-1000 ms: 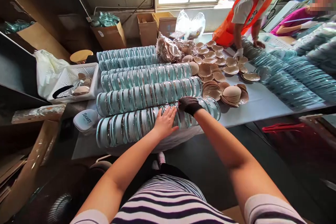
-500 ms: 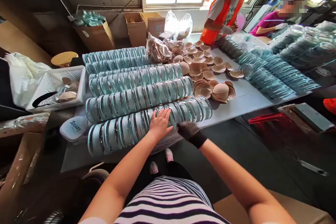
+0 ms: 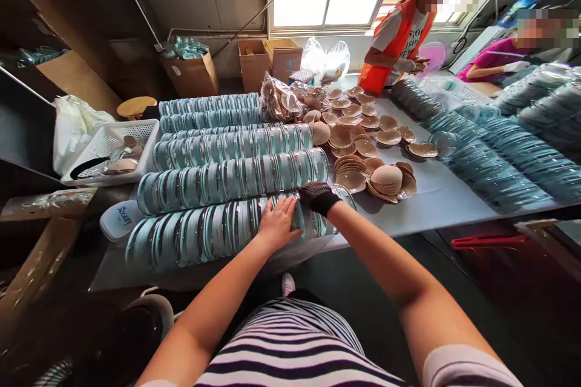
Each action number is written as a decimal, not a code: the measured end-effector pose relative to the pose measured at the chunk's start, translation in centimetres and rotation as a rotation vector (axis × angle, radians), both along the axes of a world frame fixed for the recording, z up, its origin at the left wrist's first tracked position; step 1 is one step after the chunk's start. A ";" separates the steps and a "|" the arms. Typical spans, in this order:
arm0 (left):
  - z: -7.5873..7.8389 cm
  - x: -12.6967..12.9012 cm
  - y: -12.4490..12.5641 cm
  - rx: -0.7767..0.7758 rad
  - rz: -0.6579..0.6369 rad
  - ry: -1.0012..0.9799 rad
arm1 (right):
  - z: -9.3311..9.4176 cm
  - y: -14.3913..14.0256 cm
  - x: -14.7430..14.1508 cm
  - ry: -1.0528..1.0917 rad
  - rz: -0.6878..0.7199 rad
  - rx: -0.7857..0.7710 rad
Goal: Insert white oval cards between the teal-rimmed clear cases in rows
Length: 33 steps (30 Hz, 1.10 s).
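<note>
A long front row of round, pale teal plastic cases (image 3: 181, 233) lies on its side along the near table edge. My left hand (image 3: 276, 222) is bare and rests on this row, its fingers outstretched over the cases. Just to its right, my right hand (image 3: 319, 198), in a dark knit glove, lies over the top of the same row near its right end. The glove's fingers run together against the cases, so their grip is unclear. Behind is a second row of cases (image 3: 227, 176). Beige bra cups (image 3: 385, 180) are piled to the right of the rows.
A white basket (image 3: 109, 133) and a lettered case (image 3: 120, 219) are at the left. Cardboard boxes (image 3: 252, 66) stand below the window. A person in an orange vest (image 3: 385, 51) works across the table, near more teal cases (image 3: 499, 169); another person sits farther right.
My right hand has moved from the near side of the front row up onto its top, closer to my left hand. My left hand stays on the row. The view has shifted slightly.
</note>
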<state>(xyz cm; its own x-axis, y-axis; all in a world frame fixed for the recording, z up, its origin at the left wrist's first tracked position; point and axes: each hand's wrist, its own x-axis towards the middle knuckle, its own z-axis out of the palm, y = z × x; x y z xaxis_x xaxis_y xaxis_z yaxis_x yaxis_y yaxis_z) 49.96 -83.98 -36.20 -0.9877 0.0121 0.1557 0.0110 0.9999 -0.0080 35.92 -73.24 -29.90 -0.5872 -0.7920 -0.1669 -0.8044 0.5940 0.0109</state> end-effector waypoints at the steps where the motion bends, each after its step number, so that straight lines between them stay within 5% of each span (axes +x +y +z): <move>1: -0.2 -0.2 0.2 -0.010 0.007 0.001 | 0.5 -1.0 -0.7 -0.026 0.042 0.029; 4: -0.3 -0.2 0.2 -0.041 0.021 0.002 | 0.7 -1.7 -0.8 -0.029 0.174 0.048; 7: 0.0 0.0 0.1 -0.040 0.052 0.006 | -1.3 1.2 1.3 0.009 0.223 -0.049; 11: 0.1 0.0 0.5 -0.027 0.066 0.011 | -7.8 6.4 5.3 -0.102 0.094 -0.127; 15: -0.2 0.2 0.6 -0.029 0.075 0.007 | -15.4 8.3 7.5 -0.195 0.024 -0.165; 18: -0.3 0.6 0.5 -0.040 0.071 0.009 | -17.8 8.8 7.7 -0.183 0.015 -0.173; 21: 0.1 0.7 0.8 -0.067 0.066 0.020 | -15.6 10.2 6.5 -0.152 0.011 -0.238; 25: 0.4 -1.0 2.6 -0.093 -0.017 0.036 | -7.6 10.7 1.9 0.057 -0.131 -0.353; 29: -0.3 -3.6 4.5 -0.094 -0.061 -0.017 | -0.9 6.0 -3.8 0.010 -0.041 0.010; 33: -1.1 -4.4 4.7 -0.091 -0.042 -0.027 | 0.1 1.3 -6.6 -0.100 0.116 0.189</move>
<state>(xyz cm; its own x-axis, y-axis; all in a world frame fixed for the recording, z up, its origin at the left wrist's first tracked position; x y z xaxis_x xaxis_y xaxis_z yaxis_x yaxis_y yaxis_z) 45.53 -79.26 -37.32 -0.9899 0.0666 0.1252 0.0544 0.9937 -0.0984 29.33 -71.96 -29.75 -0.4670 -0.8024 -0.3715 -0.8698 0.4924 0.0299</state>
